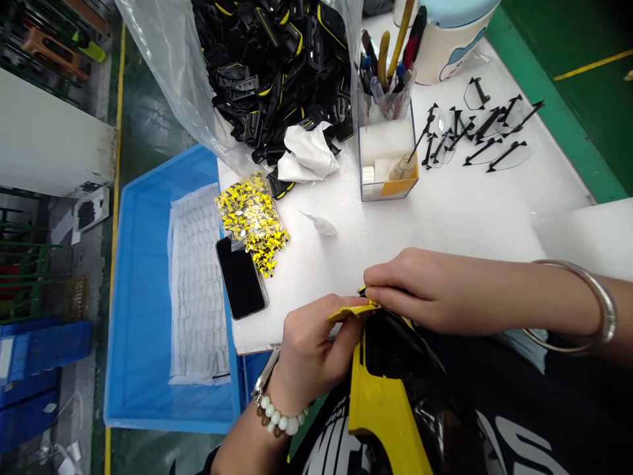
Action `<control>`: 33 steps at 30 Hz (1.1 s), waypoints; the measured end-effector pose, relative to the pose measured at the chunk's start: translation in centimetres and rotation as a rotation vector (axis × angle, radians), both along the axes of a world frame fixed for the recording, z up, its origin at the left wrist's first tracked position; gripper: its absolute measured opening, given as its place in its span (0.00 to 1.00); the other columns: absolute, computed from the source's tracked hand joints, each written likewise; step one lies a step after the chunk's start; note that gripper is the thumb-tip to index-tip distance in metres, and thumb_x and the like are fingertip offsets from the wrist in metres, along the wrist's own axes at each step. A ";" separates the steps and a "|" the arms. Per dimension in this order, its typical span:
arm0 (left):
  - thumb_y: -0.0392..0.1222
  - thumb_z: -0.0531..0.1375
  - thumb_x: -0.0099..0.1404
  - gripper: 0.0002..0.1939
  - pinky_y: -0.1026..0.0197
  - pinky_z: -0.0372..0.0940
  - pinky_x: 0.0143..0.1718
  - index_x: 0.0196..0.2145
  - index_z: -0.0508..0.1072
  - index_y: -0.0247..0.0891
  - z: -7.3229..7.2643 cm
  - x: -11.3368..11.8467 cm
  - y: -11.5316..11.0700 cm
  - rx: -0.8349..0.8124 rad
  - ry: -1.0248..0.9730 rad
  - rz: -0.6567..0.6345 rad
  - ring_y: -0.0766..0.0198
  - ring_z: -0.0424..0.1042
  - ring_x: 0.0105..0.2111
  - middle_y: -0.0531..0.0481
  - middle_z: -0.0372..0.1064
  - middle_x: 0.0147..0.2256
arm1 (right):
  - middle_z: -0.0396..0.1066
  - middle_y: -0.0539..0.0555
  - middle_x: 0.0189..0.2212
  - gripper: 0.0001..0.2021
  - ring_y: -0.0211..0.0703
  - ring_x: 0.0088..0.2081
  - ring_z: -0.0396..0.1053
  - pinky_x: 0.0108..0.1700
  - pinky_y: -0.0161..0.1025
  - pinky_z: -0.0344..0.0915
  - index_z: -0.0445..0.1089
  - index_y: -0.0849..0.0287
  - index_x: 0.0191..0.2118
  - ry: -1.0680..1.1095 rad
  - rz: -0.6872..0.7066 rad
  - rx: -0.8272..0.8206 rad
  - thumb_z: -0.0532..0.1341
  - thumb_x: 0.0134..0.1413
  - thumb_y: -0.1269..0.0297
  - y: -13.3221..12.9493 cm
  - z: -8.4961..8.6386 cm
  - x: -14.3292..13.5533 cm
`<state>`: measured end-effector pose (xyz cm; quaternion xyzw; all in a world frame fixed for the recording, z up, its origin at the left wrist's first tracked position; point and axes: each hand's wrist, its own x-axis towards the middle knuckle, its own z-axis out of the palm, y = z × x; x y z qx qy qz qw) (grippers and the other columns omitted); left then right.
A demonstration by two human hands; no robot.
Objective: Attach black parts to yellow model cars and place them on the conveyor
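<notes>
Seen from the head camera, both hands meet at the near edge of the white counter (pixel 445 211), just in front of the black phone (pixel 241 277), which serves as the landmark here. The left hand (pixel 311 349) lies to the right of the phone and nearer the person; its fingers are curled closed around the upper end of a yellow plastic part (pixel 380 409), whose long body runs down from the hand toward the person's lap. The right hand (pixel 425 290) sits further right of the phone, fingers pinched narrow on the yellow tip (pixel 353 310) of that part, touching the left hand's thumb. A bead bracelet (pixel 277 417) circles the left wrist and a silver bangle (pixel 601 303) the right.

Just beyond the phone, touching its top corner, lies a clear bag of small yellow pieces (pixel 252 221). Left of the phone a blue crate (pixel 138 277) holds a white foam sheet (pixel 198 290). To the right of the phone and slightly beyond it a small white glue bottle (pixel 321 225) lies on its side. Well beyond the phone are a large clear bag of black parts (pixel 277 72), a crumpled white cloth (pixel 306 155) and a clear pen holder (pixel 388 145). Far right of that lie clear lenses with black arms (pixel 484 132).
</notes>
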<state>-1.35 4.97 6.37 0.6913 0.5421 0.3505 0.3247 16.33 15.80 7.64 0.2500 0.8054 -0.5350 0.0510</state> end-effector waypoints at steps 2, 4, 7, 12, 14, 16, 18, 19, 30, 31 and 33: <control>0.30 0.58 0.64 0.08 0.68 0.69 0.31 0.38 0.76 0.35 0.1 0.1 -0.1 -0.003 0.020 0.012 0.67 0.77 0.30 0.47 0.78 0.32 | 0.60 0.47 0.19 0.13 0.35 0.22 0.55 0.26 0.37 0.48 0.56 0.57 0.24 0.033 0.003 0.050 0.50 0.61 0.67 -0.4 -0.2 0.0; 0.30 0.58 0.64 0.08 0.68 0.69 0.30 0.38 0.76 0.34 0.1 0.2 -0.2 -0.002 0.023 0.020 0.67 0.77 0.30 0.47 0.78 0.32 | 0.60 0.47 0.20 0.12 0.35 0.22 0.54 0.26 0.38 0.46 0.56 0.57 0.25 0.069 -0.034 0.086 0.50 0.60 0.68 -1.1 -0.5 0.1; 0.30 0.58 0.64 0.07 0.68 0.69 0.31 0.38 0.76 0.35 0.1 0.3 -0.2 -0.014 0.010 0.031 0.67 0.77 0.30 0.47 0.79 0.32 | 0.57 0.46 0.19 0.12 0.34 0.21 0.53 0.26 0.37 0.47 0.54 0.57 0.25 0.104 -0.120 0.069 0.49 0.61 0.67 -1.9 -1.1 0.4; 0.30 0.59 0.64 0.07 0.68 0.69 0.31 0.37 0.76 0.36 0.0 0.4 -0.1 -0.032 -0.012 0.058 0.66 0.77 0.30 0.48 0.78 0.32 | 0.55 0.45 0.18 0.13 0.33 0.21 0.52 0.25 0.36 0.48 0.54 0.57 0.24 0.131 -0.161 0.066 0.49 0.61 0.66 -2.1 -1.4 0.4; 0.30 0.59 0.64 0.07 0.68 0.69 0.32 0.38 0.76 0.37 -0.1 0.4 -0.2 -0.021 -0.002 0.072 0.66 0.77 0.30 0.49 0.78 0.32 | 0.55 0.45 0.17 0.13 0.33 0.20 0.51 0.25 0.36 0.47 0.54 0.57 0.24 0.115 -0.145 0.068 0.50 0.60 0.67 -2.0 -1.2 0.2; 0.30 0.60 0.64 0.08 0.67 0.70 0.33 0.38 0.76 0.38 -0.2 0.3 -0.3 -0.008 -0.002 0.083 0.66 0.77 0.31 0.49 0.78 0.32 | 0.55 0.44 0.17 0.13 0.33 0.20 0.51 0.25 0.36 0.47 0.54 0.57 0.23 0.129 -0.144 0.043 0.50 0.60 0.67 -2.0 -1.2 0.0; 0.30 0.60 0.64 0.08 0.67 0.70 0.34 0.38 0.75 0.38 -0.3 0.2 -0.4 -0.007 -0.021 0.081 0.66 0.77 0.31 0.49 0.79 0.33 | 0.55 0.45 0.18 0.13 0.33 0.21 0.52 0.26 0.36 0.48 0.54 0.57 0.24 0.152 -0.151 0.050 0.50 0.61 0.68 -2.2 -1.3 0.0; 0.30 0.59 0.63 0.08 0.67 0.70 0.33 0.38 0.76 0.39 -0.4 0.2 -0.5 -0.010 -0.037 0.073 0.65 0.78 0.32 0.48 0.79 0.34 | 0.56 0.45 0.19 0.12 0.33 0.21 0.52 0.26 0.36 0.48 0.54 0.57 0.24 0.160 -0.151 0.067 0.50 0.61 0.68 -2.2 -1.3 0.1; 0.30 0.59 0.63 0.08 0.65 0.68 0.31 0.39 0.76 0.38 -0.6 -0.1 -0.2 -0.039 -0.086 0.045 0.65 0.76 0.31 0.47 0.77 0.32 | 0.55 0.45 0.19 0.14 0.34 0.22 0.53 0.27 0.36 0.50 0.54 0.57 0.25 0.155 -0.168 -0.068 0.48 0.64 0.64 -2.1 -1.6 0.2; 0.30 0.59 0.64 0.08 0.65 0.68 0.31 0.38 0.76 0.37 -0.6 -0.1 -0.1 -0.041 -0.081 0.036 0.65 0.76 0.30 0.47 0.77 0.31 | 0.55 0.45 0.20 0.15 0.34 0.22 0.54 0.27 0.36 0.51 0.55 0.57 0.25 0.168 -0.188 -0.101 0.48 0.65 0.62 -2.2 -1.7 0.2; 0.30 0.59 0.64 0.08 0.65 0.68 0.31 0.38 0.76 0.37 -0.6 -0.1 0.1 -0.052 -0.074 0.026 0.65 0.75 0.30 0.47 0.76 0.30 | 0.55 0.45 0.21 0.16 0.34 0.24 0.55 0.28 0.35 0.52 0.56 0.57 0.26 0.198 -0.215 -0.173 0.48 0.66 0.60 -2.4 -2.1 0.3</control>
